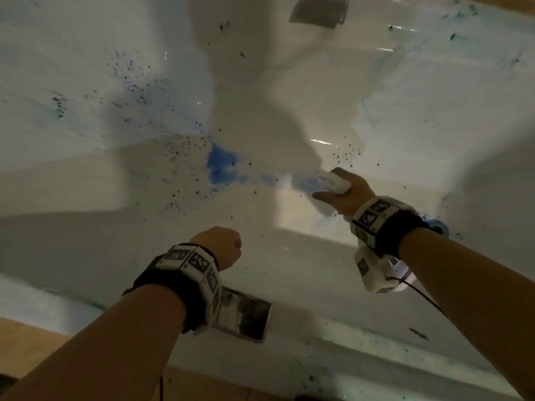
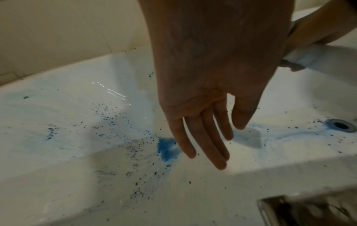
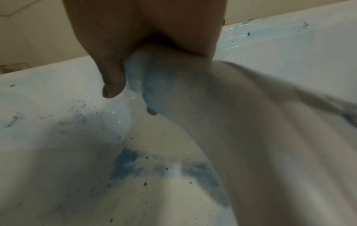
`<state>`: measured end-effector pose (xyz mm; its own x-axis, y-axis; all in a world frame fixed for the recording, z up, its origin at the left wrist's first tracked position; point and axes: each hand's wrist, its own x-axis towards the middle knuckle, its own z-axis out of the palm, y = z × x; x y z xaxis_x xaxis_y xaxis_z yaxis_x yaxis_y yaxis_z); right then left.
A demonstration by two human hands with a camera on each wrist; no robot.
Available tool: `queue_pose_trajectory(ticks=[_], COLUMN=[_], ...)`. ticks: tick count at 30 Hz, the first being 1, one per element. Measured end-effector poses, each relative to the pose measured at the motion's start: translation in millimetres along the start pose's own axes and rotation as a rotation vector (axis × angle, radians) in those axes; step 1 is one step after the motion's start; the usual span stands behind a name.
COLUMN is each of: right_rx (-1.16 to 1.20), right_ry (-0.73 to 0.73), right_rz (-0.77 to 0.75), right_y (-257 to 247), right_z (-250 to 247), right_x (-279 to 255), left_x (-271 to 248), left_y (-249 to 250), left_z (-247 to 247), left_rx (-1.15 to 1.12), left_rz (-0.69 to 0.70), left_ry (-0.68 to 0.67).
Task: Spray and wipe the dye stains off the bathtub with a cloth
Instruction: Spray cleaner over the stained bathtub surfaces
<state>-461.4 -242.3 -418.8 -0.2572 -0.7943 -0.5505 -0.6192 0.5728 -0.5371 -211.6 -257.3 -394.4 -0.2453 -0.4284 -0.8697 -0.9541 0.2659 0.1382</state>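
From the head camera, the right hand (image 1: 344, 192) grips a bunched white cloth (image 1: 333, 180) and holds it against the floor of the bathtub (image 1: 304, 256), at about 3 o'clock from the picture's centre. The forearm reaches in from 4 o'clock, back of the hand up. A solid blue dye patch (image 1: 221, 166) lies near the middle, with a paler smear running from it to the cloth. The left hand (image 1: 218, 246) hangs above the near wall at 6 o'clock; only its back shows here, so the fingers cannot be read.

The left wrist camera settles that — the left hand (image 2: 208, 94) is open, fingers (image 2: 204, 137) straight and close together, pointing down toward 6 o'clock, holding nothing and touching nothing. The dye patch (image 2: 166, 148) sits just left of the fingertips; dark specks scatter toward 9 o'clock. The drain (image 2: 341, 125) lies at 3 o'clock, ringed with blue. The cloth (image 2: 305, 56) shows at 2 o'clock.

In the right wrist camera, the right hand (image 3: 144, 45) is curled tight round the cloth (image 3: 231, 122), thumb at 11 o'clock — the fabric is tinted blue near the grip and fans out, blurred, toward 4 o'clock. The dye patch (image 3: 125, 165) lies at 7 o'clock.
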Motion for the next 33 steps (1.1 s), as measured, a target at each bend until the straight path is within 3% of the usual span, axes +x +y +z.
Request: queue_pose_trajectory(ticks=[6,12,21,27,33], right_rx=[0.03,0.262,0.518,0.55,0.487], right_ry=[0.21,0.253,0.597,0.713,0.785], right_rz=[0.09,0.112,0.176,0.16,0.251], right_y=[-13.1,-25.7,-35.7,-19.1,0.5], right_z=[-7.0,-34.2,-84.9,-117.8,-144.6], right_x=[22.3,44.6,63.8,68.6,65.9], left_x=[4.3,12.3,20.5,26.1,30.8], left_y=[1.7,4.0,5.2,12.6,27.8], left_z=[-3.0,-10.0,-3.6,-8.4,-7.5], left_rx=[0.022,0.008,0.005,0.024,0.036], left_rz=[-0.002,-0.014,-0.04,-0.027,0.008], left_ry=[-0.017,0.026,0.004,0.021,0.018])
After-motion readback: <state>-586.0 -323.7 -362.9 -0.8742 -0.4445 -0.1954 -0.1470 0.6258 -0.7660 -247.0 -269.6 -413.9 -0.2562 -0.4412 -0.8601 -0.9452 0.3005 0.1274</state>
